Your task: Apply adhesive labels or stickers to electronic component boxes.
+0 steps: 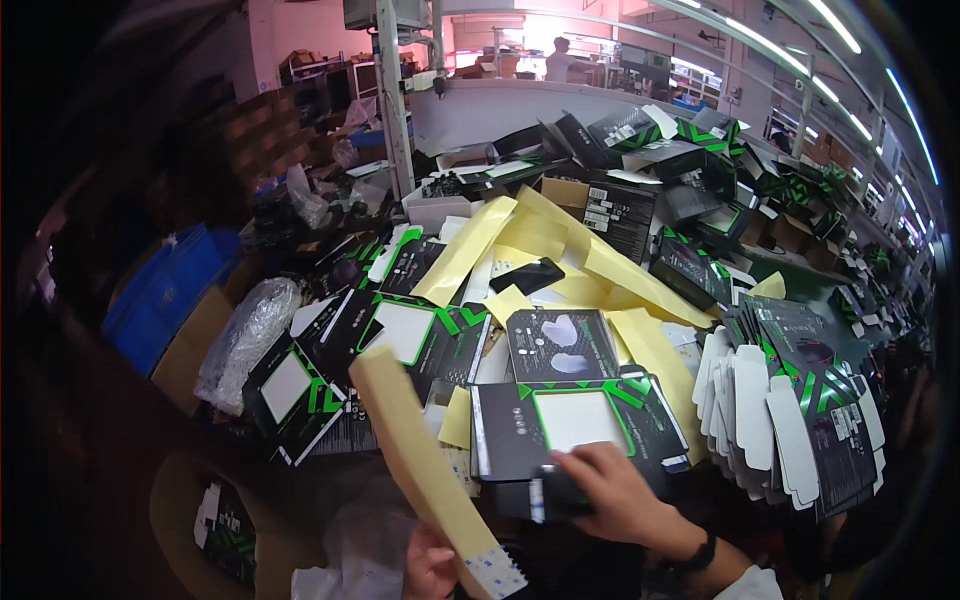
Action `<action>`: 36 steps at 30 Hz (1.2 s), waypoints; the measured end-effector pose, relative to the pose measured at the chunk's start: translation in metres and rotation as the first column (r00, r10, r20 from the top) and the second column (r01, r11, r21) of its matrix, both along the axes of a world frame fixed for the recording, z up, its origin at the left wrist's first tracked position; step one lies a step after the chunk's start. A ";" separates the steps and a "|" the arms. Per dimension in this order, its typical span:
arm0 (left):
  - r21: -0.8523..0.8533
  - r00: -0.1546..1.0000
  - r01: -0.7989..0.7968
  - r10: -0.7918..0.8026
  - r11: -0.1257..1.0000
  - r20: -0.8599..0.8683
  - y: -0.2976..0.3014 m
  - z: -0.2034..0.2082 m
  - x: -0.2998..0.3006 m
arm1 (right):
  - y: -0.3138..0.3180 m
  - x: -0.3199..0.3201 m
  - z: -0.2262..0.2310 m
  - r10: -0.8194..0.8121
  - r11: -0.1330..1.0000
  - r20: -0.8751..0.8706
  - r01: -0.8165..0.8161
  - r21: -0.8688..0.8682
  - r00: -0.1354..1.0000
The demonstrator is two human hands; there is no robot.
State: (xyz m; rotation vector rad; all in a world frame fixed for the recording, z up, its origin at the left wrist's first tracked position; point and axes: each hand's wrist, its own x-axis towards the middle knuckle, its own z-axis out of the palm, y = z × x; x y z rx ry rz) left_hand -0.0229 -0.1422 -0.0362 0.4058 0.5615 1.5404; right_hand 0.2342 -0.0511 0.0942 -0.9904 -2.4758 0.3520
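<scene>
While the grip of the left hand (430, 564) pinches a long yellow strip (418, 440) near its lower end, the right hand (618, 497) overlaps a flattened black box (512, 432), its grip unclear; yellow sheets (630, 268) lie beyond.

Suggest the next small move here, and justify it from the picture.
Probably, the left hand should lay the long yellow strip on the yellow pieces beyond the flat black carton: similar pieces lie there, and the right hand is at the carton's near edge, so a freed left hand could help steady it.
</scene>
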 end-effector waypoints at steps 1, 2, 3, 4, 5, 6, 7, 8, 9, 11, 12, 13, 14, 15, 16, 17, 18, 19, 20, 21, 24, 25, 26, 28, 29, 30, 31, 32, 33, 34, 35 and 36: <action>-0.095 0.993 -0.102 0.095 0.990 -0.073 -0.003 0.012 0.003 | -0.005 0.006 0.014 0.009 1.000 -0.004 -0.009 0.002 1.000; -0.021 0.997 -0.053 0.051 0.998 -0.054 -0.004 0.010 -0.002 | -0.011 0.014 0.027 -0.033 0.995 -0.209 0.053 0.090 0.977; -0.022 0.997 -0.051 0.050 0.998 -0.054 -0.005 0.004 -0.005 | -0.017 0.025 0.033 -0.067 0.976 -0.405 0.144 0.161 0.912; 0.037 0.999 -0.007 0.008 0.999 -0.036 -0.005 -0.002 -0.006 | -0.031 0.038 0.022 -0.212 0.960 -0.573 0.279 0.030 0.791; 0.095 0.999 0.034 -0.032 0.995 -0.021 -0.005 -0.007 -0.006 | -0.045 0.046 0.006 -0.350 0.918 -0.700 0.378 -0.122 0.623; 0.092 0.998 0.056 -0.054 0.994 -0.021 -0.002 -0.007 -0.002 | -0.044 0.044 -0.006 -0.330 0.930 -0.900 0.262 -0.258 0.285; 0.088 0.999 0.040 -0.037 0.995 -0.035 0.000 -0.005 0.001 | -0.042 0.038 -0.013 -0.426 0.881 -0.886 0.310 -0.358 0.185; 0.085 0.999 0.023 -0.019 0.996 -0.048 0.003 -0.002 0.004 | -0.040 0.038 -0.033 -0.527 0.814 -0.827 0.395 -0.425 0.197; 0.085 0.998 0.036 -0.032 0.996 -0.049 0.007 0.007 0.008 | -0.042 0.038 -0.054 -0.621 0.735 -0.759 0.483 -0.476 0.197; 0.037 0.970 0.064 -0.054 0.997 -0.238 0.010 0.031 0.015 | -0.053 0.030 -0.049 -0.795 0.560 -0.573 -0.124 -0.819 0.198; 0.050 0.953 0.057 -0.039 0.997 -0.302 0.010 0.037 0.019 | -0.061 0.030 -0.058 -0.768 0.571 -0.595 -0.170 -0.803 0.235; 0.051 0.952 0.062 -0.044 0.997 -0.304 0.010 0.040 0.022 | -0.069 0.028 -0.063 -0.739 0.580 -0.618 -0.215 -0.786 0.269; 0.063 0.931 0.061 -0.034 0.996 -0.364 0.010 0.041 0.026 | -0.074 0.030 -0.061 -0.739 0.582 -0.619 -0.212 -0.785 0.264; 0.071 0.905 0.058 -0.023 0.996 -0.426 0.009 0.044 0.028 | -0.082 0.028 -0.053 -0.701 0.617 -0.661 -0.236 -0.751 0.269; 0.069 0.903 0.065 -0.029 0.996 -0.429 0.009 0.047 0.031 | -0.087 0.026 -0.048 -0.659 0.651 -0.700 -0.260 -0.714 0.273; 0.094 0.891 0.054 -0.006 0.994 -0.455 0.008 0.052 0.034 | -0.083 0.024 -0.045 -0.662 0.651 -0.700 -0.258 -0.714 0.267; 0.121 0.877 0.048 0.016 0.992 -0.481 0.007 0.060 0.035 | -0.078 0.021 -0.040 -0.711 0.590 -0.656 -0.293 -0.753 0.253; 0.119 0.876 0.061 0.004 0.991 -0.482 0.008 0.072 0.038 | -0.074 0.018 -0.040 -0.758 0.525 -0.606 -0.324 -0.787 0.242; 0.133 0.816 0.103 -0.007 0.986 -0.578 0.008 0.087 0.039 | -0.068 0.014 -0.051 -0.850 0.413 -0.484 -0.303 -0.859 0.211; 0.145 0.746 0.137 -0.006 0.980 -0.666 0.008 0.095 0.040 | -0.066 0.016 -0.065 -0.849 0.415 -0.485 -0.304 -0.857 0.208; 0.087 0.708 0.066 0.015 0.994 -0.706 0.015 0.097 0.052 | -0.074 0.022 -0.087 -0.662 0.061 -0.339 -0.402 -0.914 0.668; 0.088 0.709 0.069 0.013 0.994 -0.705 0.017 0.097 0.057 | -0.086 0.020 -0.080 -0.555 0.083 -0.225 -0.215 -0.973 0.801; 0.099 0.688 0.042 0.043 0.994 -0.725 0.018 0.097 0.062 | -0.101 0.020 -0.075 -0.602 0.235 -0.222 -0.095 -0.967 0.767; 0.088 0.656 0.028 0.048 0.996 -0.753 0.013 0.099 0.070 | -0.107 0.008 -0.038 -0.525 0.741 -0.543 0.038 -0.670 0.655; 0.111 0.642 0.071 0.039 0.991 -0.766 0.010 0.103 0.074 | -0.104 0.003 -0.021 -0.449 0.855 -0.607 0.119 -0.505 0.655; 0.139 0.627 0.118 0.035 0.983 -0.778 0.012 0.105 0.079 | -0.100 -0.003 -0.012 -0.434 0.870 -0.648 0.105 -0.482 0.626; 0.139 0.629 0.150 0.014 0.979 -0.777 0.012 0.101 0.083 | -0.096 -0.008 -0.005 -0.427 0.877 -0.626 0.129 -0.463 0.652; 0.128 0.622 0.186 -0.016 0.974 -0.783 0.012 0.092 0.082 | -0.092 -0.011 -0.011 -0.386 0.900 -0.647 0.116 -0.420 0.658; 0.117 0.613 0.220 -0.044 0.968 -0.789 0.012 0.085 0.079 | -0.088 -0.012 -0.017 -0.343 0.921 -0.665 0.101 -0.375 0.664; 0.097 0.606 0.268 -0.090 0.959 -0.791 0.014 0.080 0.074 | -0.086 -0.008 -0.018 -0.306 0.929 -0.697 0.042 -0.369 0.649; 0.104 0.605 0.281 -0.092 0.954 -0.791 0.016 0.074 0.071 | -0.083 -0.004 -0.019 -0.310 0.931 -0.699 0.055 -0.362 0.645; 0.025 0.648 0.291 -0.178 0.956 -0.740 0.015 0.075 0.071 | -0.083 -0.001 -0.022 -0.250 0.945 -0.720 0.001 -0.328 0.647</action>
